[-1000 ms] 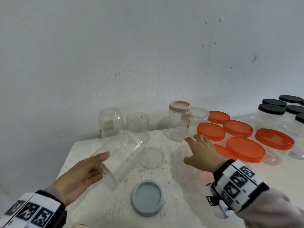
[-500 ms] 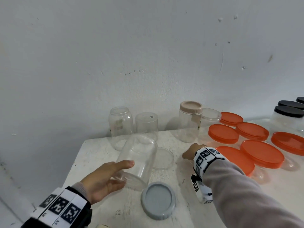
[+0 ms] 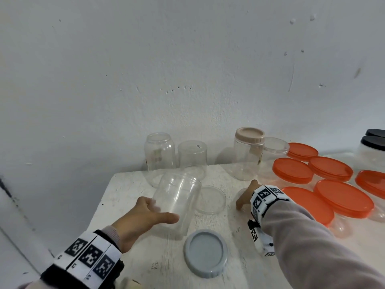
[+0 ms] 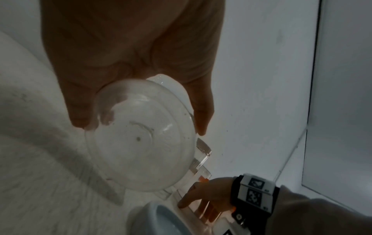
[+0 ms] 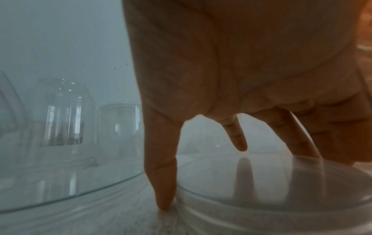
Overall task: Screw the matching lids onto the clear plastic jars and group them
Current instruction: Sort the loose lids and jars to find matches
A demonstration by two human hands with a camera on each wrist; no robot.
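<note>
My left hand (image 3: 162, 212) grips a clear lidless jar (image 3: 177, 203), held tilted just above the white table (image 3: 125, 184); in the left wrist view its round base (image 4: 141, 143) sits between thumb and fingers. My right hand (image 3: 244, 197) is down on the table to the jar's right. In the right wrist view its thumb (image 5: 161, 182) and fingers pinch the rim of a small clear lid (image 5: 271, 182) that lies flat on the table. A larger clear lid (image 3: 210, 200) lies between the two hands. A grey lid (image 3: 205, 253) lies nearer to me.
Against the wall stand two clear lidless jars (image 3: 159, 157) (image 3: 192, 157), a jar with a beige lid (image 3: 249, 153) and one with a clear lid (image 3: 275, 151). Several orange-lidded jars (image 3: 343, 197) fill the right side, with black-lidded jars (image 3: 373, 142) beyond. The table's left edge is near my left wrist.
My right hand has come down from hovering and now pinches the small clear lid. My left hand has swung the jar more upright and a little nearer to me.
</note>
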